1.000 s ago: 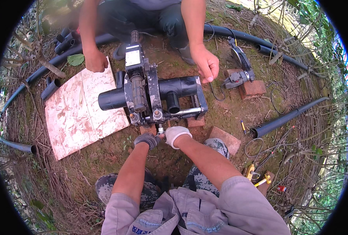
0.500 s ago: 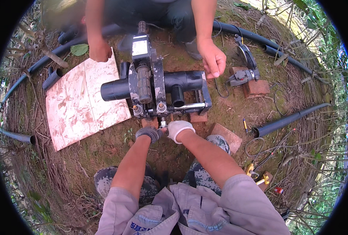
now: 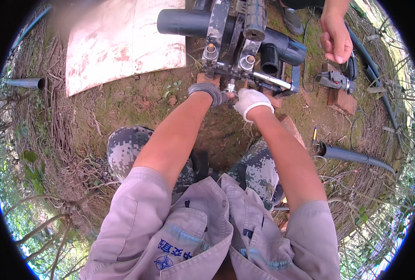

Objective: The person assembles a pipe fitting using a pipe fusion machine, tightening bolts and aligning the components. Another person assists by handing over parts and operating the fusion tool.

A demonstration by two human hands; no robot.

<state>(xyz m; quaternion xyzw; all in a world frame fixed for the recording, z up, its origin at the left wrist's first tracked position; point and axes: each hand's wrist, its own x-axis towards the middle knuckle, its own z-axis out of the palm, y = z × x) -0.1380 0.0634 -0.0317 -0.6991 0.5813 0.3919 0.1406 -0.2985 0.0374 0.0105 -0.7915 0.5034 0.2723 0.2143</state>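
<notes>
A metal clamping frame [image 3: 221, 65] grips a black plastic pipe [image 3: 184, 23] with a short black branch pipe [image 3: 269, 58]. At the frame's near side a shiny metal fitting [image 3: 230, 87] points down toward me. My left hand [image 3: 209, 92], in a grey glove, is closed at this fitting, its bare fingertips against the lower end. In a white glove, my right hand [image 3: 253, 102] is closed just right of the fitting. Whatever its fingers hold is hidden. A silver rod [image 3: 272, 80] runs along the frame's near right side.
A stained pale board [image 3: 123, 42] lies at the far left. Another person's hand [image 3: 336, 37] hangs at the far right, above a grey power tool [image 3: 335, 80] on bricks [image 3: 341, 101]. A black pipe [image 3: 347, 155] and a yellow-black pen [image 3: 314, 135] lie on the right.
My view has tilted down and shifted left, so the frame and board sit higher. Both my hands stay at the fitting. The other person's right-side hand remains beside the pipe.
</notes>
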